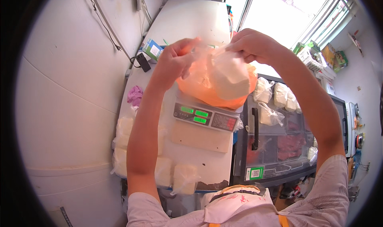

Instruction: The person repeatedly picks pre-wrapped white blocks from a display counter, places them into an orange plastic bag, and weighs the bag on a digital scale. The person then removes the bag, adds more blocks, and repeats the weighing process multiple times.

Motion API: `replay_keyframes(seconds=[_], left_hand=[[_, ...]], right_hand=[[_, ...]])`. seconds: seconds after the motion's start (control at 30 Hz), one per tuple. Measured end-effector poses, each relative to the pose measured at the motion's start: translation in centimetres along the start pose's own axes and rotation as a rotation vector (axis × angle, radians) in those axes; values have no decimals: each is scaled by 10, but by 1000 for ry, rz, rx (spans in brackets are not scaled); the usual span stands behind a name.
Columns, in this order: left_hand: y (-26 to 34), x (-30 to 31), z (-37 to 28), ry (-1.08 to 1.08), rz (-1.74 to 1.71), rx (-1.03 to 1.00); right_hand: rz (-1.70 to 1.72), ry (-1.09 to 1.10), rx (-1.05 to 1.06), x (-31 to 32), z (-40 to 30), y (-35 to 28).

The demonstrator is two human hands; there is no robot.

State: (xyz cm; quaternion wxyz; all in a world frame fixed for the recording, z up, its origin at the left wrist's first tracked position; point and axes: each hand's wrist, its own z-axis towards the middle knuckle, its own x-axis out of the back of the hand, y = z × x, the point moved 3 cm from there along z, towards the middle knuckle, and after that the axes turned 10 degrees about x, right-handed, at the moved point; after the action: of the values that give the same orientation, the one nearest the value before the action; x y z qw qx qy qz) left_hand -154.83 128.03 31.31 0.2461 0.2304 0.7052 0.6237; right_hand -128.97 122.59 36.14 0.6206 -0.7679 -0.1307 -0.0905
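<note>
My right hand [254,47] grips the gathered top of a clear plastic bag [231,77], which holds a pale, blocky stack. The bag hangs over a large orange plastic bag [206,96] resting on a digital price scale [196,120] with lit green displays. My left hand [176,59] pinches thin plastic at the bag's other side; motion blur softens its fingertips. What lies inside the orange bag is mostly hidden.
Bagged pale blocks [185,177] line the white counter's left and front edges, partly behind my left forearm. More bags [263,89] rest on a glass-topped display case [278,134] with a black handle. A purple crumpled bag [135,95] and a black power adapter [143,62] lie at left.
</note>
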Motion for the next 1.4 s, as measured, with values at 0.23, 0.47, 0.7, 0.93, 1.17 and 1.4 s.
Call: replay_keyframes(seconds=[0.23, 0.47, 0.7, 0.93, 1.17, 1.4], left_hand=[[28, -4, -17, -46, -158, 7], [28, 1, -14, -27, -152, -18], [29, -6, -15, -50, -126, -34], [28, -8, -10, -5, -94, -100], [35, -6, -3, 42, -101, -112], [51, -3, 35, 33, -190, -112]], right_hand=[[114, -20, 38, -48, 80, 63], [227, 407, -41, -91, 98, 85], [-3, 96, 104, -75, 103, 92], [-1171, -146, 212, -63, 52, 96], [-1414, -338, 43, -20, -29, 57], [-1240, -126, 284, 58, -41, 10]])
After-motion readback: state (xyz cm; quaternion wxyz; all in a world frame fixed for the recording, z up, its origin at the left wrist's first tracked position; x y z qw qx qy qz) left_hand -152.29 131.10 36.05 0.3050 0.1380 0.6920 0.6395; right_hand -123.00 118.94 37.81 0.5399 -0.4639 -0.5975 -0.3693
